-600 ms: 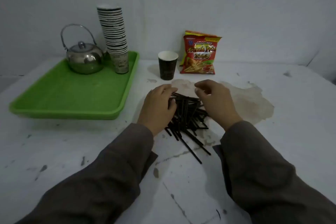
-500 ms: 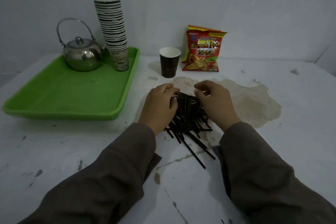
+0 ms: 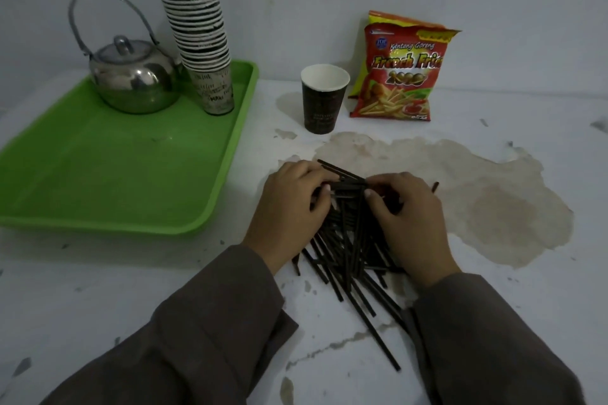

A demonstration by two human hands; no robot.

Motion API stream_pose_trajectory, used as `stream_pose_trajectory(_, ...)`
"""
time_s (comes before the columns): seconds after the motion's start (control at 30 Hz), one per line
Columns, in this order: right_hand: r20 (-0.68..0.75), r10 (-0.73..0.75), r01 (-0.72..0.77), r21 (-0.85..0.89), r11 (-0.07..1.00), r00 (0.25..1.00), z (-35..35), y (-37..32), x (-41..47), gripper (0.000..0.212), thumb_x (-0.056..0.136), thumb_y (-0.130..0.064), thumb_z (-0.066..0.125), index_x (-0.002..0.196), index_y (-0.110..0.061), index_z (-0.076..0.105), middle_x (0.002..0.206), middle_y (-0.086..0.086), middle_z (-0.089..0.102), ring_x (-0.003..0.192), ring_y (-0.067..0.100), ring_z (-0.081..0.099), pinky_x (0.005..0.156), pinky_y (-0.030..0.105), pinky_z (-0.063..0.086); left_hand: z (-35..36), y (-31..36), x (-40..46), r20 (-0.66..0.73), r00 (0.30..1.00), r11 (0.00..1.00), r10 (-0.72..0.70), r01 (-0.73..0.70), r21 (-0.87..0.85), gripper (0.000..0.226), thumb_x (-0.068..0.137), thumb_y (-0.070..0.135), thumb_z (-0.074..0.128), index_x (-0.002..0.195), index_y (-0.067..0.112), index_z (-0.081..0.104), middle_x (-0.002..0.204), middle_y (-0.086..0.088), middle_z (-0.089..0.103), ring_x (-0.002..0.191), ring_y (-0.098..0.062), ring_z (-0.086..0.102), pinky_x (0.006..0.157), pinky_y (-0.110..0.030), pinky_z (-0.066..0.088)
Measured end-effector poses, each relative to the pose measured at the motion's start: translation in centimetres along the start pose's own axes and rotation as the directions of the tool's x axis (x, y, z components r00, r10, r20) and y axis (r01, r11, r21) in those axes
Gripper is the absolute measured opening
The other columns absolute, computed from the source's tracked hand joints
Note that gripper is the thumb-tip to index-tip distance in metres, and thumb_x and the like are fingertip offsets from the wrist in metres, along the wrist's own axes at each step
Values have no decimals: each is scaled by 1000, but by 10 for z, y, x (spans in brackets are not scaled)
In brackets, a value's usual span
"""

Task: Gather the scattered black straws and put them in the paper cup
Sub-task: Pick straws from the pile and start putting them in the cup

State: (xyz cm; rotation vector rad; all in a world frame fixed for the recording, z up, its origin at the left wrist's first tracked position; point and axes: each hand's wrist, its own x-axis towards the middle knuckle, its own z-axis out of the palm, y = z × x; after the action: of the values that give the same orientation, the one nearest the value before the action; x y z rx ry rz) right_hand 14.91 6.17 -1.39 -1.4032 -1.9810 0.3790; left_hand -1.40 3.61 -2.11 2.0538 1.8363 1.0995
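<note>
Head view: both hands, left (image 3: 289,210) and right (image 3: 408,217), curl around the piled straws (image 3: 348,240) on the surface, gripping them; the cup (image 3: 324,99) is empty, nothing delivered yet.

The black straws (image 3: 348,250) are thin, straight and matte, lying flat on the white bench in a loose criss-crossed heap, mostly running lengthwise toward the person, with a few long ones sticking out from the near end and one stray tip showing off to the right. The paper cup (image 3: 323,99) is dark brown with a white inside; it stands upright, mouth open, at the back of the bench, apart from the heap and beyond it.
</note>
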Motion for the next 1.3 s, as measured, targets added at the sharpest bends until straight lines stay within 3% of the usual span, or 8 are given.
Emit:
stream_pose_trajectory(0.1,31,-45,47,-65,997,999,0,-4,-5,16,82,-26,62,97,-21,66,89,-2,64,88,19,52,80,37,40,0,-1,-1,42,999,1000,11,-12,23,20,87,22,55,104,21,66,99,3,63,99,-16,53,88,-40,44)
stream_pose_trajectory(0.33,99,-51,74,-242,967,994,-1,-8,-14,32,78,-38,64,108,-28,60,105,-4,64,102,21,46,80,31,20,0,-2,-2,86,996,995,24,-32,92,19,85,25,59,103,26,65,94,5,59,95,-15,49,86,-32,37)
stream_pose_trajectory(0.67,117,140,-123,-142,982,983,-10,-12,-14,38,81,-30,65,118,-26,58,76,-12,55,93,17,53,82,32,28,-1,2,-3,81,996,982,26,-41,184,9,85,23,56,92,22,62,93,5,59,96,-16,48,85,-28,31)
stream_pose_trajectory(0.8,105,155,-149,-67,987,982,-14,-15,-13,27,82,-26,64,109,-24,66,88,-3,68,96,21,57,95,46,39,-3,6,-4,95,995,972,32,-53,230,6,83,20,53,87,20,58,91,5,59,94,-17,49,85,-25,26)
stream_pose_trajectory(0.9,33,127,-127,-4,992,991,-16,-17,-13,17,85,-22,61,98,-20,70,95,0,71,89,18,60,94,44,42,-7,17,-5,-22,998,959,59,-51,279,9,79,19,46,79,21,55,81,6,60,88,-17,53,92,-29,25)
stream_pose_trajectory(1.0,-52,137,-130,124,984,989,-21,-19,-11,12,85,-19,61,93,-18,70,84,-5,66,68,-1,52,78,4,39,-7,27,-7,-93,986,955,141,-111,277,15,76,17,41,78,20,55,79,5,61,85,-19,55,94,-33,29)
stream_pose_trajectory(1.07,-99,190,-162,236,958,977,-25,-18,-9,8,85,-21,61,89,-23,67,76,-16,61,69,-7,51,64,-5,35,-3,30,-10,-5,982,951,187,-180,254,23,78,18,40,89,20,61,89,4,64,93,-19,55,96,-34,29)
stream_pose_trajectory(1.3,-196,342,-201,515,833,919,-32,-11,-6,7,84,-24,63,88,-24,68,77,-11,66,72,4,60,69,21,47,9,31,-13,277,923,932,265,-319,171,27,90,34,48,112,28,62,113,10,61,112,-11,46,92,-24,21)
